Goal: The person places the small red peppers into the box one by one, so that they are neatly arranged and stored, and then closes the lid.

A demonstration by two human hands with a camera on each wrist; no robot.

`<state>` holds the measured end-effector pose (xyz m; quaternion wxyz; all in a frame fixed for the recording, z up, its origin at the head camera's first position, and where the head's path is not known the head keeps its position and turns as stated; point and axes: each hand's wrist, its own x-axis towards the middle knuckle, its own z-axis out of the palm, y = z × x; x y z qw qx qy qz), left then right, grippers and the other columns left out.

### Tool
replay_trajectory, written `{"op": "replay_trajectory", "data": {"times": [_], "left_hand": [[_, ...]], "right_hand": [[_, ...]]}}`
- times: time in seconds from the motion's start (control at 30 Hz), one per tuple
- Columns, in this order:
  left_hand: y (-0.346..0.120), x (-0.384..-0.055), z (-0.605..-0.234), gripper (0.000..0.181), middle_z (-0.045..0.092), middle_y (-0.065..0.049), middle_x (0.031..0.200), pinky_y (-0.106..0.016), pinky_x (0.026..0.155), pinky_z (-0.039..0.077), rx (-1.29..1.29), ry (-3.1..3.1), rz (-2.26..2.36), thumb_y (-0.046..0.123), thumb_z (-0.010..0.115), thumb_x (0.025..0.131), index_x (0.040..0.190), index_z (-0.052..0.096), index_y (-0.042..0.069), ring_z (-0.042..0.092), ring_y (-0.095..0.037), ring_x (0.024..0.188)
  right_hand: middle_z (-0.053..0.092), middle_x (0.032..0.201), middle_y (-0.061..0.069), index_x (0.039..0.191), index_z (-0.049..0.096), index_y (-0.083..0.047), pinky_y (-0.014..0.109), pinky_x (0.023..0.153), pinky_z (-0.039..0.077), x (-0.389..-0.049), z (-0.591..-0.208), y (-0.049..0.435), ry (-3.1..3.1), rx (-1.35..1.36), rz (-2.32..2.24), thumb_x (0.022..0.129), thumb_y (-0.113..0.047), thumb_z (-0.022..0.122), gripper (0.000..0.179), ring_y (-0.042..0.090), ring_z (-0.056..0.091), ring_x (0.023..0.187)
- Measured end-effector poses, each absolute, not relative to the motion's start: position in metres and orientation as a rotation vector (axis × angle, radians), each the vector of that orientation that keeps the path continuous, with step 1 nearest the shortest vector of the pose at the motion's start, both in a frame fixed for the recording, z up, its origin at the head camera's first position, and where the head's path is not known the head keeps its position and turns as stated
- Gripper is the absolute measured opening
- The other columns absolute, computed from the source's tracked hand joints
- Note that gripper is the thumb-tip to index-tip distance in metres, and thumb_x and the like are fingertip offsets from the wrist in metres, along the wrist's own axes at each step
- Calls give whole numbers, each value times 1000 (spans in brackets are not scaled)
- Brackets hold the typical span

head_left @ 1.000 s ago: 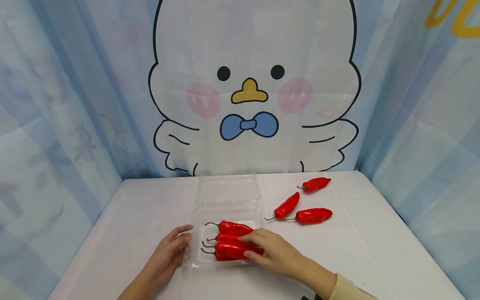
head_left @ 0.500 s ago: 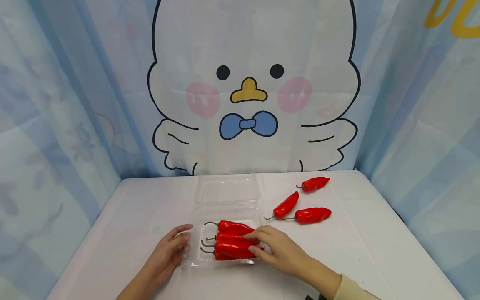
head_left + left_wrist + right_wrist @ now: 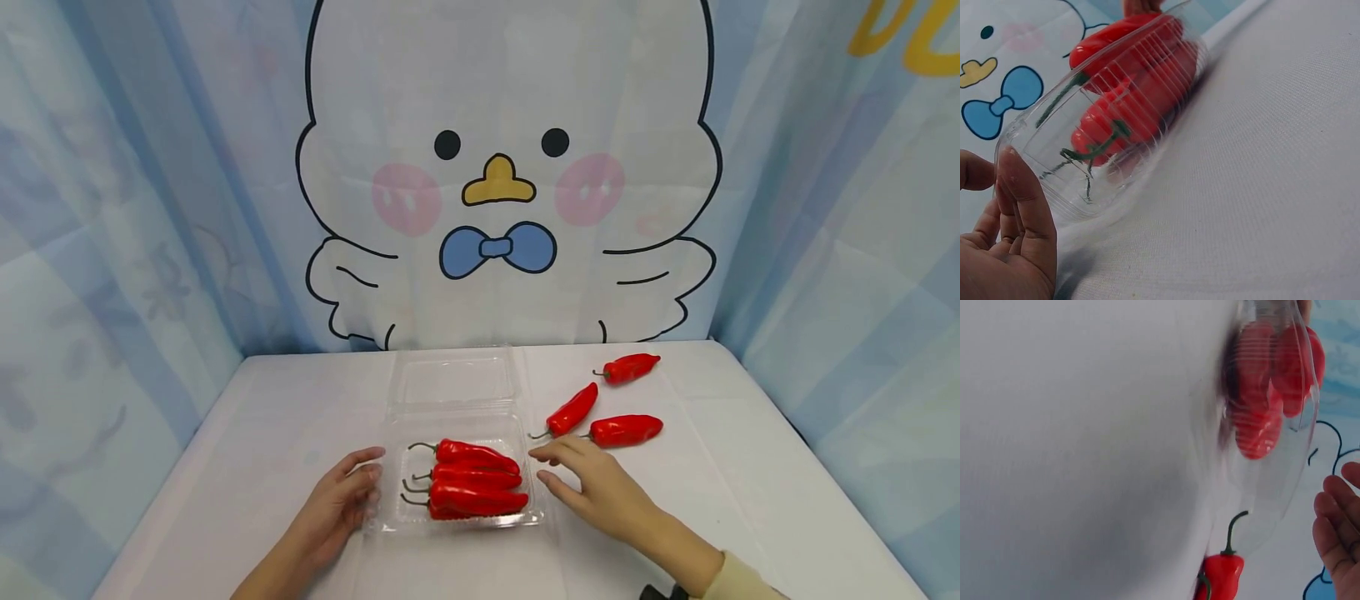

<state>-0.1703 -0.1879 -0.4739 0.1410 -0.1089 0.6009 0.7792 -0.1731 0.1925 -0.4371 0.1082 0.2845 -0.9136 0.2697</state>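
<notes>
A clear plastic clamshell box (image 3: 459, 425) lies with its lid folded back, and several red peppers (image 3: 480, 500) sit in its base with stems toward the left. My left hand (image 3: 341, 504) holds the left rim of the box; in the left wrist view the thumb and fingers (image 3: 1022, 194) meet at that rim. Just off the box's right side is my right hand (image 3: 600, 487), fingers spread loosely and nothing between them. The right wrist view shows those fingers (image 3: 1338, 519) apart from the box wall.
Three loose red peppers lie at the back right: one farthest back (image 3: 630, 368), one slanted (image 3: 573, 412) and one lying sideways (image 3: 626, 431). A white cloth (image 3: 750, 467) covers the table. Printed curtains (image 3: 510, 300) stand behind and at both sides.
My right hand has let go of a pepper in the box and moved right, clear of the box. The left hand stays at the left rim.
</notes>
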Motion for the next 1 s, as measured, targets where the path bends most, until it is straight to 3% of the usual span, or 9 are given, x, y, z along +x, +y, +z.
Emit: {"op": "replay_trajectory", "data": {"times": [0.37,0.63,1.0], "left_hand": [[-190,-171,-474,34,58,8,97,-19,57,47,-297,1726,2248,11,60,100,133,54,13,55,-5,71],[-188,-172,-475,38,58,8,97,-19,58,48,-313,1730,2237,13,61,100,137,51,10,55,-5,71],[-189,-172,-474,41,57,7,93,-19,59,47,-323,1739,2227,13,61,100,139,49,9,55,-5,72]], "right_hand": [[72,111,-2,118,73,-13,38,84,62,-205,-429,238,-2621,709,734,89,-11,81,30,18,69,100],[68,129,14,126,71,-11,52,93,58,-232,-424,272,-2795,617,688,88,-8,80,39,40,60,125],[55,143,26,143,59,-8,60,101,52,-245,-441,300,-3026,616,625,93,-16,76,53,48,52,132]]}}
